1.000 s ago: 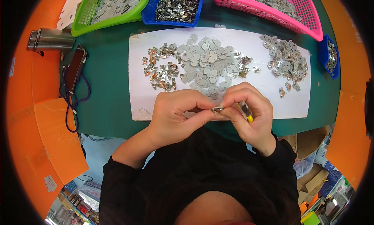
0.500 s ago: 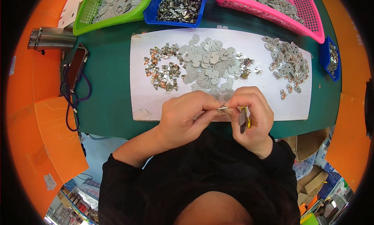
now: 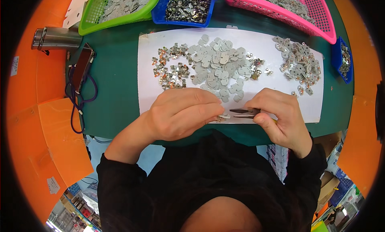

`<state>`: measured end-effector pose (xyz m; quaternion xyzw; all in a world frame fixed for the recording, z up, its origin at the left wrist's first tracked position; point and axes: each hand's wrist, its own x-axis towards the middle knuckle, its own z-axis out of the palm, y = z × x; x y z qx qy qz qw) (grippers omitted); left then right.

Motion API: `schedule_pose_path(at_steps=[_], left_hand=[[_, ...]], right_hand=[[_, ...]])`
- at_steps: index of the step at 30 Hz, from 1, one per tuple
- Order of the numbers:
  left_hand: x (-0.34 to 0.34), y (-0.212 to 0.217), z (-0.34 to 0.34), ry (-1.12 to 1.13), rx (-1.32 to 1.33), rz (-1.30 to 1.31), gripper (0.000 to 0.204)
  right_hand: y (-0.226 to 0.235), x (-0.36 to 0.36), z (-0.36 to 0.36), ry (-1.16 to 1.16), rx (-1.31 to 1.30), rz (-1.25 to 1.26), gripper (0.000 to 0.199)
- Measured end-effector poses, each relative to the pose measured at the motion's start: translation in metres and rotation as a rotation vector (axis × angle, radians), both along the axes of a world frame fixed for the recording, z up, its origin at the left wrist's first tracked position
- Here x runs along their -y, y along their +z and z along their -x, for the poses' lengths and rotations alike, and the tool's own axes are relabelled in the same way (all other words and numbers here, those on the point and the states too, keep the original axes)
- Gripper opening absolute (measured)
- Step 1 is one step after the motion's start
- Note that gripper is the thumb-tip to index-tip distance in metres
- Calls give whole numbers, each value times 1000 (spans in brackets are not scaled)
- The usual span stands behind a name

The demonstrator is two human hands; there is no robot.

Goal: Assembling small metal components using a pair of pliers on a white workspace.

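Between the fingertips of my left hand (image 3: 182, 111) is a small flat grey plate (image 3: 224, 116) with a metal clip at its lower edge, partly hidden by the fingers. My right hand (image 3: 280, 115) grips a pair of pliers (image 3: 245, 113). Their jaws stand apart and point left at the plate, a short way from it. Just beyond my hands, a heap of loose grey plates (image 3: 218, 65) lies on a white sheet (image 3: 272, 107). Small shiny metal clips (image 3: 174, 73) are scattered left of the heap, and a few more clips (image 3: 256, 69) lie to its right.
Plates with clips on them (image 3: 298, 63) form a pile at the sheet's right. Along the back stand a green basket (image 3: 90, 23), a blue bin (image 3: 180, 23) and a pink basket (image 3: 272, 15). A smaller blue tray (image 3: 348, 73), a steel flask (image 3: 60, 38) and a corded phone (image 3: 83, 65) flank the sheet.
My right hand has drawn away to the right, and the pliers have swung from the palm to point at the plate. My left hand has shifted slightly left, still pinching the plate.
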<state>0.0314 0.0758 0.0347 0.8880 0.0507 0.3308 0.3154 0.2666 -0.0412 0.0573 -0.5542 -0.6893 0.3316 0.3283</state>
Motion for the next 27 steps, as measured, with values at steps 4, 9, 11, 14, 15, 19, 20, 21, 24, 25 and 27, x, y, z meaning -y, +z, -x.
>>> schedule_pose_path(at_steps=[4, 9, 11, 14, 15, 19, 20, 21, 24, 25, 27], left_hand=[[-1, -1, -1, -27, 11, 13, 24], [-6, -10, -2, -100, 89, -54, 25], [-6, -10, -2, -107, 86, -67, 24], [-6, -12, -3, -120, 100, -89, 22], [-6, -13, -3, -124, 116, -98, 21], [-2, -17, -2, -127, 129, -50, 22], [-2, -17, -3, -134, 138, -44, 23], [-1, -17, -2, -140, 147, -38, 25], [0, -14, 0, -143, 133, -70, 24], [0, -13, 0, -142, 133, -70, 24], [-2, -10, -1, -151, 144, -108, 24]], right_hand=[[5, -3, -1, 81, 66, 23, 28], [0, 0, 2, 68, -7, 76, 27], [-1, 1, 3, 67, -7, 73, 28], [-1, 1, 3, 84, -3, 44, 27], [0, 1, 3, 100, 19, 34, 27], [0, 2, 3, 158, 126, 5, 27], [0, 4, 4, 157, 126, 7, 27], [0, 5, 5, 170, 136, 3, 27], [0, 9, 8, 195, 138, 25, 27], [0, 9, 9, 206, 130, 48, 28], [-1, 8, 10, 209, 83, 73, 27]])
